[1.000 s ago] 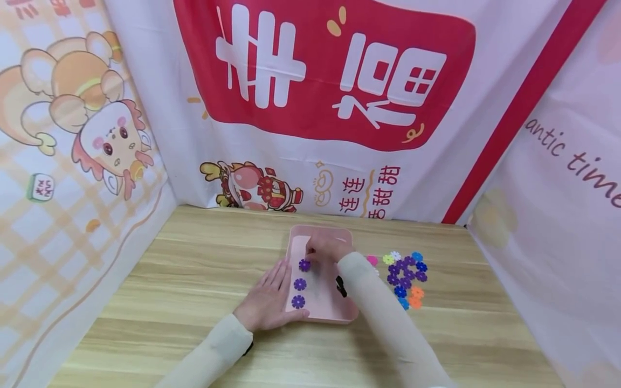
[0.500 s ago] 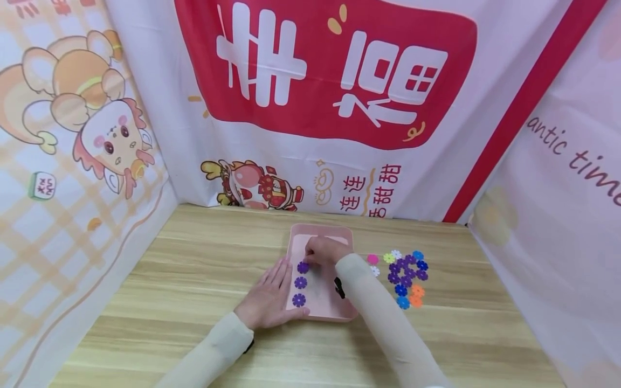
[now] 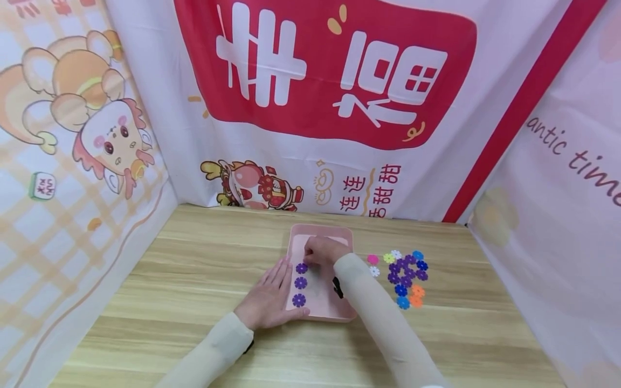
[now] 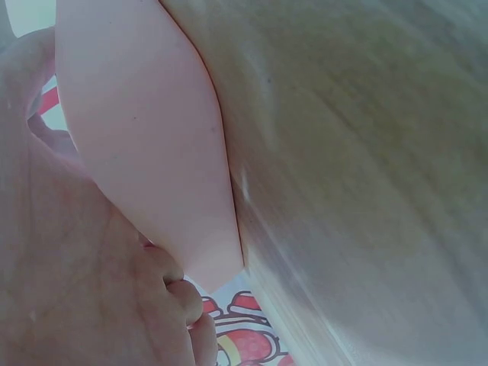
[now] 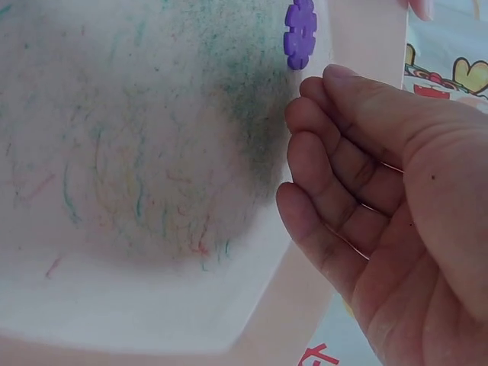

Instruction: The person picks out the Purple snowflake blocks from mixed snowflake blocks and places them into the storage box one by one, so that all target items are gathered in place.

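Observation:
A shallow pink tray (image 3: 346, 310) holds three purple flower-shaped plastic discs in a line along its left side: a front disc (image 3: 298, 300), a middle disc (image 3: 301, 282) and a far disc (image 3: 302, 268). My left hand (image 3: 266, 302) rests against the tray's left wall with fingers extended, its thumb along the front rim. Over the far part of the tray is my right hand (image 3: 326, 250). In the right wrist view its fingers are loosely bent, the thumb by the index fingertip, right beside a purple disc (image 5: 300, 34); nothing shows between them.
Right of the tray, more flower discs lie on the wooden table (image 3: 204, 269): a purple cluster (image 3: 405, 277), blue discs (image 3: 400, 290), orange discs (image 3: 416, 296), a pink disc (image 3: 372, 259) and a white disc (image 3: 374, 271). Printed cloth walls (image 3: 310, 151) enclose the table's back and sides.
The far purple disc has shifted slightly left and toward the front, more in line with the others. My right fingertips have come off it a little. My left hand has stayed put.

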Available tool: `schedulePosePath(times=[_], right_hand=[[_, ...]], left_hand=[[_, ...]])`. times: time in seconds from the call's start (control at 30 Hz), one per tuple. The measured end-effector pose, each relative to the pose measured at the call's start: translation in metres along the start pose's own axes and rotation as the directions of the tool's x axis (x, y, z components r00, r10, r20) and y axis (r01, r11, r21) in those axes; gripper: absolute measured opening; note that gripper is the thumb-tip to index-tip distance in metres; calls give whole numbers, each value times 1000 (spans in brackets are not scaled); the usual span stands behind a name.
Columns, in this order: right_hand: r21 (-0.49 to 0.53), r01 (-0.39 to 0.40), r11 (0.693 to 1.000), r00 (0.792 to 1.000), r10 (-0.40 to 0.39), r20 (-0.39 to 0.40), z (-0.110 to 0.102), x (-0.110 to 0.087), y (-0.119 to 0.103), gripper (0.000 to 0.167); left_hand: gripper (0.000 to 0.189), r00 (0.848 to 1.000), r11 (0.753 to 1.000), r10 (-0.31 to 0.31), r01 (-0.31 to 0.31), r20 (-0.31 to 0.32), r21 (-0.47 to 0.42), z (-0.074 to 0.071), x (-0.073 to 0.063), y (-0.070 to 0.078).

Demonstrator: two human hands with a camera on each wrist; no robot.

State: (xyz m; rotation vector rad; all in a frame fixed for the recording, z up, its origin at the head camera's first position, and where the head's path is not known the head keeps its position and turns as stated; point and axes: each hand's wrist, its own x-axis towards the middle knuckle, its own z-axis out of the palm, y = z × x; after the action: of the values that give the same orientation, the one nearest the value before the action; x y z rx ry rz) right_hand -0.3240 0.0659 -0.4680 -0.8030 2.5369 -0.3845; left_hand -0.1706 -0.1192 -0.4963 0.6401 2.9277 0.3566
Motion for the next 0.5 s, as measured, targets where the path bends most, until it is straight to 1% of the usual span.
schedulePosePath(times=[0.13,0.3,0.37,0.5], right_hand=[[-9,26,1000,1000,-26,-17,-3,-3,6,13],[-6,42,999,998,-42,-42,-7,-14,16,6],[14,37,999,998,-36,-59,-10,-20,21,7],[-2,50,999,994,-50,-94,-18,-34,30,11]], left_hand=[[118,1000,1000,-7,7,5,-6,0,1,0],[117,1000,1000,-16,16,6,-10,0,0,0],[117,1000,1000,-15,15,6,-12,-1,0,0],[116,1000,1000,-7,7,9,-18,-1,0,2]])
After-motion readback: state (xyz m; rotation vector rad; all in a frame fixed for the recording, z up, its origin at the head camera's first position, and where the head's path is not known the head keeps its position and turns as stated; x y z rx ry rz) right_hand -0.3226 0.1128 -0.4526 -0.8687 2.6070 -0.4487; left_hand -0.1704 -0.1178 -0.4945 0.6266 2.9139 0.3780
